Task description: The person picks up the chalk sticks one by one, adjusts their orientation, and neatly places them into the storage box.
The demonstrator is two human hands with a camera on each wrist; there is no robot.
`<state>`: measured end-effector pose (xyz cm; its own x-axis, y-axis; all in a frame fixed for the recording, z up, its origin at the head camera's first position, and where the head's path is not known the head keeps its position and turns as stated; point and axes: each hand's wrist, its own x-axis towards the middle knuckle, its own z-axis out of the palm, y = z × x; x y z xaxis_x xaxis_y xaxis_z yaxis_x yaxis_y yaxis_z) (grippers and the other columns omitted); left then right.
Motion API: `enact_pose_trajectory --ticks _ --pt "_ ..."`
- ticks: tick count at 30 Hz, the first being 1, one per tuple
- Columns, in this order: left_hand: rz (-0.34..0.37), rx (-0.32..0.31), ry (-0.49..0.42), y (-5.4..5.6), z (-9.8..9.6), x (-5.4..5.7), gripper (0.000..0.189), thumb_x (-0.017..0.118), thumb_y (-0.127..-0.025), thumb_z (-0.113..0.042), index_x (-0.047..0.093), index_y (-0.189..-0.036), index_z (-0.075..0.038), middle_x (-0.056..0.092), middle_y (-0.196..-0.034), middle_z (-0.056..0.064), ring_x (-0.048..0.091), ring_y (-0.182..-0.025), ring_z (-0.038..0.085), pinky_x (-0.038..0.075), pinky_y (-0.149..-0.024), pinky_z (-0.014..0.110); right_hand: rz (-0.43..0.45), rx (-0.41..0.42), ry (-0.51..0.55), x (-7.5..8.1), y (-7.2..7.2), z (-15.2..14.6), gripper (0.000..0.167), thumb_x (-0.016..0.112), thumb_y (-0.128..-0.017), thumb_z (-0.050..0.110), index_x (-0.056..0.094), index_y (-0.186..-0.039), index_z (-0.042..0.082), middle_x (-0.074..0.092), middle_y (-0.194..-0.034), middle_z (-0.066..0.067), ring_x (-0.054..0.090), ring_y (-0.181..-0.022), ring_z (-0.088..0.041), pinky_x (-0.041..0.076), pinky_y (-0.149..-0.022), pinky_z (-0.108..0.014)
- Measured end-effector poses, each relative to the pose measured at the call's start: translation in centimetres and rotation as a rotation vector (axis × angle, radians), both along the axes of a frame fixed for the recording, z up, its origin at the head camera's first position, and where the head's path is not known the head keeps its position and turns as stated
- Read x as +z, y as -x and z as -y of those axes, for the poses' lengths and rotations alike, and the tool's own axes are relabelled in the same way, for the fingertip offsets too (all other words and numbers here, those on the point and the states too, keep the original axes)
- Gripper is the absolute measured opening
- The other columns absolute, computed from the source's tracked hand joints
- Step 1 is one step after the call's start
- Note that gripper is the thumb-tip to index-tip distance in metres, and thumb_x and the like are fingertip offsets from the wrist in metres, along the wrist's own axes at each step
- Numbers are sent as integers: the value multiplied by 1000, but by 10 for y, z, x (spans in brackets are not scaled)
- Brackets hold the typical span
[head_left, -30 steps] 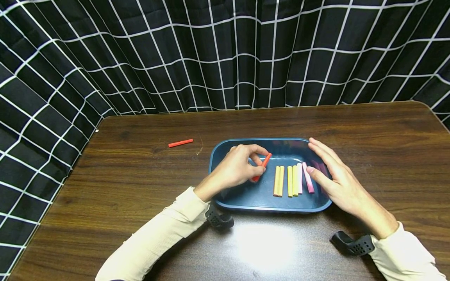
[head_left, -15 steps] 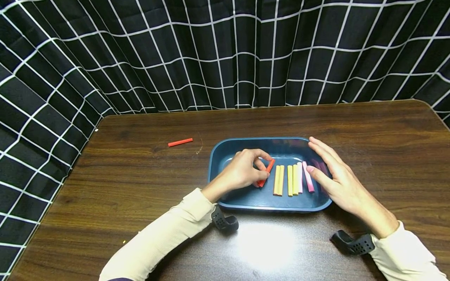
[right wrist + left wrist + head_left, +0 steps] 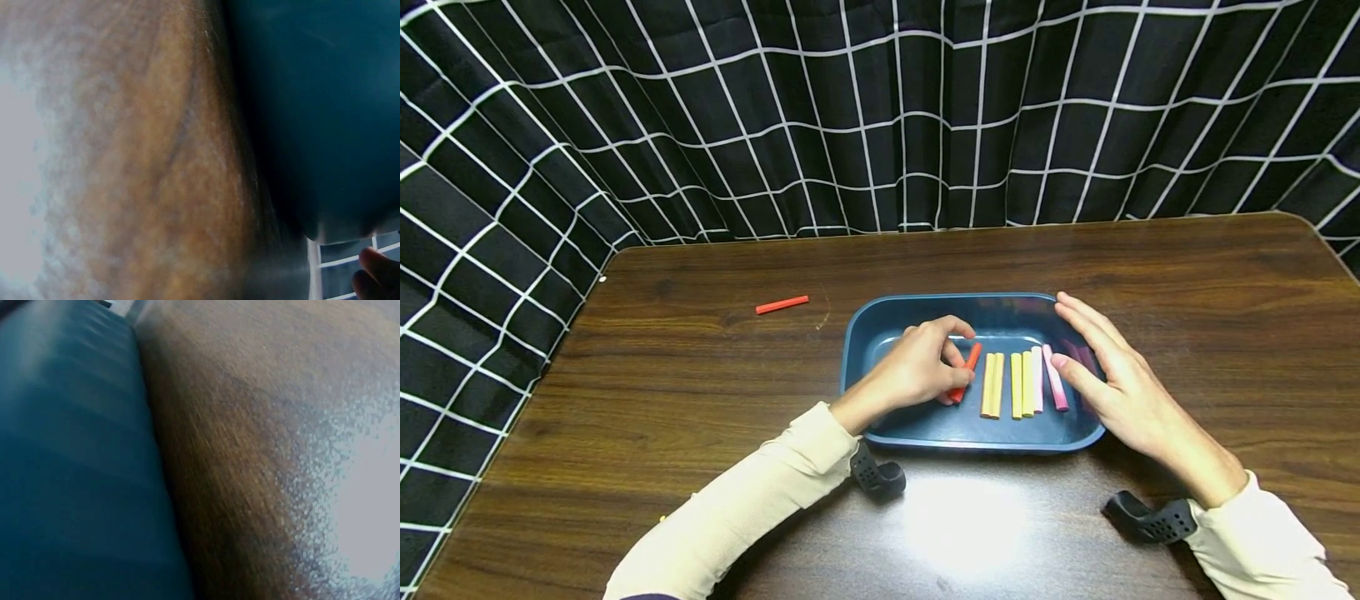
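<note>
A blue tray (image 3: 917, 443) stands on the table. My left hand (image 3: 910, 367) is inside it, over a red chalk stick (image 3: 973, 357) that leans at a slant. The index fingertip stands a little off the stick's top end, and the thumb overlaps its lower part. To the right lie two pale orange-yellow sticks (image 3: 992, 385), two yellow sticks (image 3: 1022, 385), a light pink stick (image 3: 1037, 380) and a tilted pink stick (image 3: 1056, 379). My right hand (image 3: 1123, 392) rests at the tray's right rim, fingers extended, holding nothing.
Another red stick (image 3: 782, 305) lies on the wooden table (image 3: 700, 367), left of the tray. A black curtain with white grid lines (image 3: 880, 117) hangs behind the table. Both wrist views show mostly the tray's outer wall (image 3: 81, 462) and blurred tabletop.
My left hand has moved right and down in the tray with the red chalk stick. Its index finger has just lifted off the stick. My right hand stays at the rim.
</note>
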<state>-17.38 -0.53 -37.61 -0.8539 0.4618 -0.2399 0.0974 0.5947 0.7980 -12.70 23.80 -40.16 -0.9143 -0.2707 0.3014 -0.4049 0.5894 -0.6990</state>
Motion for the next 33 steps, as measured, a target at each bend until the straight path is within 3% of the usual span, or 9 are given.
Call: enact_pose_trajectory --ticks 5,7,10,13,18,22,30,33 --pt "36 -29 -22 0 0 -1 49 72 -87 -2 52 -133 -6 67 -83 5 64 -54 12 56 -54 24 31 -2 3 0 0 0 60 60 -97 17 36 -152 7 30 -161 -13 27 -150 -27 13 -116 -14" --pt "42 -41 -24 1 0 -1 48 71 -88 -2 53 -132 -5 65 -83 5 64 -55 12 56 -54 23 43 -4 0 1 -1 0 60 59 -98 18 35 -153 8 29 -162 -13 26 -149 -33 13 -117 -17" --pt "40 -47 -36 1 0 -2 47 71 -88 0 54 -131 -5 65 -82 5 64 -54 12 57 -54 24 49 -4 2 2 -2 0 60 58 -99 19 34 -153 9 28 -162 -11 25 -150 -28 15 -120 -22" --pt "38 -45 -62 1 0 -2 46 70 -87 3 55 -130 -4 65 -80 5 63 -53 12 57 -54 26 51 -2 6 2 -2 1 61 58 -99 20 34 -154 10 28 -162 -10 22 -151 -11 15 -120 -24" --pt "18 -61 -65 2 0 -1 44 70 -87 3 56 -129 -3 67 -81 5 63 -55 11 57 -55 25 23 5 11 2 -2 0 60 59 -98 18 35 -153 9 30 -162 -10 20 -144 9 13 -112 -8" --pt "-11 -72 -45 2 1 -1 43 70 -88 0 57 -129 -5 69 -83 6 63 -57 11 55 -56 22 11 9 19 1 -1 0 59 59 -98 16 36 -152 8 30 -161 -11 22 -146 4 12 -111 -8" --pt "-111 -70 -38 2 1 1 36 68 -91 -4 60 -126 -7 68 -84 3 60 -56 9 52 -52 20 2 0 19 1 -1 0 59 59 -97 15 37 -152 10 31 -161 -11 20 -141 14 13 -110 -7" --pt "-119 -57 -60 2 3 2 35 67 -91 -3 61 -125 -7 68 -85 4 59 -56 9 51 -51 19 2 2 16 1 -1 1 60 59 -97 15 37 -152 10 31 -161 -10 20 -141 15 13 -110 -6"
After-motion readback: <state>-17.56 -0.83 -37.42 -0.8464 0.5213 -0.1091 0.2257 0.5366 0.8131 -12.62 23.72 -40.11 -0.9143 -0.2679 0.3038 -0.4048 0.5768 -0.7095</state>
